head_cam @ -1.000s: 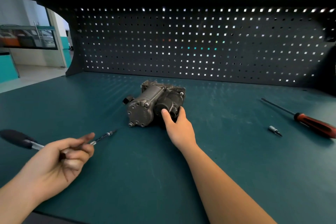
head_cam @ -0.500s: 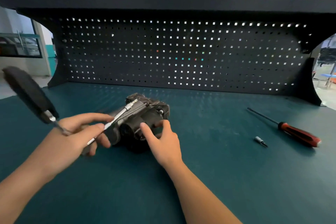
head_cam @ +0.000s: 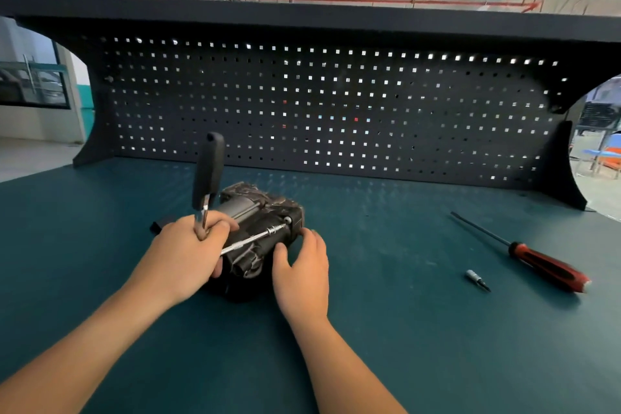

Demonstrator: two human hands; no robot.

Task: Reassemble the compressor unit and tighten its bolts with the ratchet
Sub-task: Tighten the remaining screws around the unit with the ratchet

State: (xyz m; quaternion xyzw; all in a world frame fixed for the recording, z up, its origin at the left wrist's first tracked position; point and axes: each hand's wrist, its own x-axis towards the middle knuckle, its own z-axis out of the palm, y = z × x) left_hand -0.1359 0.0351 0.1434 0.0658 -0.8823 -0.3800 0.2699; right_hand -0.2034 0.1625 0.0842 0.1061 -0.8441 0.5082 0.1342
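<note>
Your compressor unit (head_cam: 260, 207) lies on its side on the tabletop (head_cam: 403, 346), just to 11 o'clock of the middle, with its long axis running toward 1 o'clock. Your left hand (head_cam: 184, 255) is closed round the ratchet (head_cam: 208, 171) close to its head. The black handle stands up toward 12 o'clock, and the slim extension bar (head_cam: 255, 239) reaches out toward 2 o'clock. Its tip sits at a bolt (head_cam: 287, 220) on the unit's upper right corner; whether the socket is fully seated is too small to tell. Your right hand (head_cam: 302, 272) clasps the unit's near right end, thumb on the front face and fingers curled round the side.

Treat the unit as heavy, rigid cast metal. It probably won't flex, but its rounded body could roll or skid on the smooth tabletop once you pull on the handle. Brace it on the blocky housing end where your right hand is, not on the smooth silver cylinder, which looks slippery. The long, thin extension may wobble or cam off the bolt, so support it near the head and hold it in line with the bolt.

At 3 o'clock from the unit, well apart, lie a red-handled screwdriver (head_cam: 551, 267) and a small loose bit (head_cam: 473, 277). A dark pegboard (head_cam: 336, 104) stands at 12 o'clock.
</note>
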